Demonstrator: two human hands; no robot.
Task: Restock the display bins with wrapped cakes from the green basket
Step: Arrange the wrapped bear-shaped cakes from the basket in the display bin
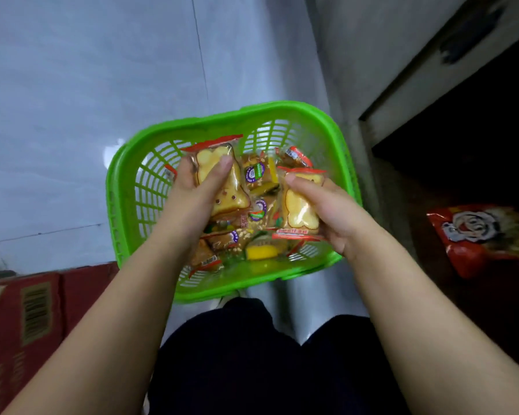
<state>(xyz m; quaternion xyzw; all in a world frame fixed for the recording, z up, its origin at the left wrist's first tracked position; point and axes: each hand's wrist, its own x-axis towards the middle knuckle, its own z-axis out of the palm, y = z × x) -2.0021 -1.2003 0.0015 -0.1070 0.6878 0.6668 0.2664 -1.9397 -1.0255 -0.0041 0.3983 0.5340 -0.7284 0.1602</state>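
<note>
A green slatted basket (123, 205) stands on the pale floor in front of me. Inside lie several wrapped cakes (256, 187) in clear film with red ends and purple labels. My left hand (192, 193) grips a toast-shaped wrapped cake (234, 193) above the basket's left half, thumb across its top. My right hand (327, 211) holds a second toast-shaped wrapped cake (300, 211) over the basket's right side, thumb on its upper edge. No display bin is in view.
Red cardboard cartons (27, 319) sit at the lower left. A red snack bag (480, 235) lies in the dark shelf space at the right, under a pale shelf edge (408, 85). My dark trousers (252, 354) are just behind the basket.
</note>
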